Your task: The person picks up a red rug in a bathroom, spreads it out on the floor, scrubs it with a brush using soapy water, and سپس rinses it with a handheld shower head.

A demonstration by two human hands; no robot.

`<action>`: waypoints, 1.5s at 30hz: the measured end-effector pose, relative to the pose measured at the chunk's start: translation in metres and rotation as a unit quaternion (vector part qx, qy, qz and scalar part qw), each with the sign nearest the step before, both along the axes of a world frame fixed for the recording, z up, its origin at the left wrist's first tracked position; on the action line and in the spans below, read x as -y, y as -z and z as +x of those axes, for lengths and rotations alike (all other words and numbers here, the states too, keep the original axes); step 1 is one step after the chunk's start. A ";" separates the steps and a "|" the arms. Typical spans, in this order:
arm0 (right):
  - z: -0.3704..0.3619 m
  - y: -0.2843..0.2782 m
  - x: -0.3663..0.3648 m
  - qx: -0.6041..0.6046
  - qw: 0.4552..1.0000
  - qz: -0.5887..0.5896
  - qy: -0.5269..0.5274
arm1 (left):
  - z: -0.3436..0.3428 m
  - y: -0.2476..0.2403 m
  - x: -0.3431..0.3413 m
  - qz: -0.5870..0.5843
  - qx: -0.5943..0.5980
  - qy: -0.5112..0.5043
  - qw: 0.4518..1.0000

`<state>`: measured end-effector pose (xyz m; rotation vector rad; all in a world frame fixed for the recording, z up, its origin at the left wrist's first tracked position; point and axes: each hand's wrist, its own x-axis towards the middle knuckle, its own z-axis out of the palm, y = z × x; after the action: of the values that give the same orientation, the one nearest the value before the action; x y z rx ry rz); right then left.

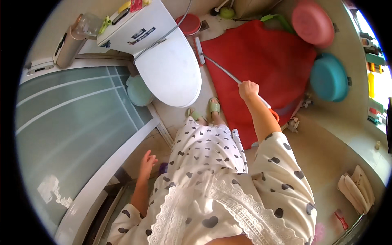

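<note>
Lace trim (170,214); my R hand (249,90) wraps pole (228,73), L hand (147,164) half-curled, empty; prob. best keep flat head (199,51) beyond R hand level.

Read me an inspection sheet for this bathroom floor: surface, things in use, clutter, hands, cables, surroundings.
Surface: red mat spread over the pale floor, beside the toilet.
Things in use: long-handled tool, its pale head near the mat's left edge.
Clutter: small items on the toilet tank, including a green clip.
Hands: right hand closed around the tool's handle; left hand empty, fingers apart.
Cables: nothing seen; a grey hose crosses the toilet.
Surroundings: pink basin and teal basin at right, frosted door at left.
</note>
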<state>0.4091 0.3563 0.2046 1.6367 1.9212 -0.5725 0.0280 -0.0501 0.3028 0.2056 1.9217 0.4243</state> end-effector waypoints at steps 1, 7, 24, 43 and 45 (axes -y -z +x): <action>-0.001 -0.005 -0.002 0.006 1.000 0.005 -0.007 | 0.003 0.005 0.002 0.019 -0.007 -0.030 0.999; -0.005 -0.049 0.018 -0.011 0.999 0.023 -0.024 | -0.013 0.041 -0.018 -0.056 0.047 0.033 0.997; -0.014 -0.067 0.038 0.041 0.999 -0.004 -0.025 | -0.080 0.059 -0.112 0.022 0.018 -0.025 0.999; 0.002 -0.128 -0.049 0.208 0.928 -0.080 -0.298 | -0.045 0.088 -0.033 0.005 0.052 -0.177 0.983; 0.008 -0.115 -0.058 0.209 0.917 -0.080 -0.329 | -0.035 0.087 -0.030 0.025 0.061 -0.181 0.981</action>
<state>0.4174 0.4146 0.3193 0.8286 1.8738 -0.0842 -0.0071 -0.0205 0.2160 -0.1400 1.8294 0.7113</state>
